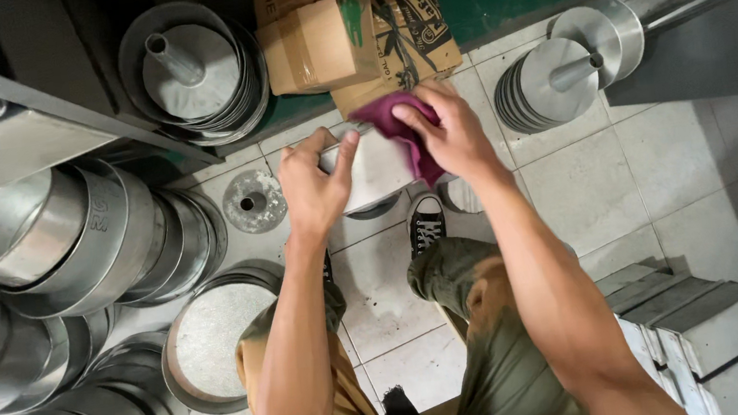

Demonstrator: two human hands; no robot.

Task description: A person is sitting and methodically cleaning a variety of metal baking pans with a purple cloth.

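My left hand [315,184] grips the left side of a round shiny metal pan [379,171], held on edge over the tiled floor. My right hand [446,132] presses a crumpled magenta cloth [403,125] against the pan's top and right side. Part of the pan is hidden behind the cloth and my fingers. Below the pan I see my black sneaker [425,222] and my olive trousers.
Stacks of round metal pans [101,240] lie at the left, with a tube-pan stack [193,70] behind and another [559,76] at the right. Cardboard boxes [320,40] sit ahead. A small metal disc [253,201] lies on the floor. Rectangular tins [704,335] stand at the lower right.
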